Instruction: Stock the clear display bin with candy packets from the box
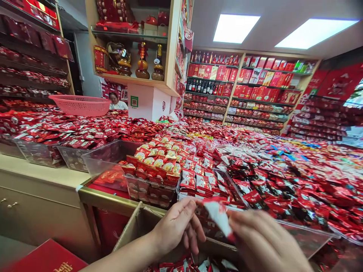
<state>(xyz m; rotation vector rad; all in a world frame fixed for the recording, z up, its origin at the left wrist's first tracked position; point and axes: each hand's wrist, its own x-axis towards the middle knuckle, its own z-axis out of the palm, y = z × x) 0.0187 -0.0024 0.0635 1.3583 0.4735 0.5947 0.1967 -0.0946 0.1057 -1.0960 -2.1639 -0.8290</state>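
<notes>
The right hand point(263, 238) is pinching a small, flat, white-and-red foil packet point(217, 215) by its right edge, the fingertips closing on it. The left hand point(177, 226) is holding its thumb and forefinger together at the packet's upper-left end, its other fingers curling loosely below; blur is hiding whether these two tips are clamping the foil, so I cannot tell.

The packet is hanging in the air between the hands, above the open brown cardboard box point(143, 223). Its long axis is running diagonally, one red end pointing up and left toward the left thumb, the other pointing down and right beneath the right fingers. Its white face is showing toward the camera.

Loose red-and-white wrapped pieces point(181, 266) are lying in the box below. Beyond the hands, gold-and-red sachets point(159, 162) are sitting in rows in a clear plastic bin point(151, 192), just behind the gold-coloured metal table edge point(110, 200).
</notes>
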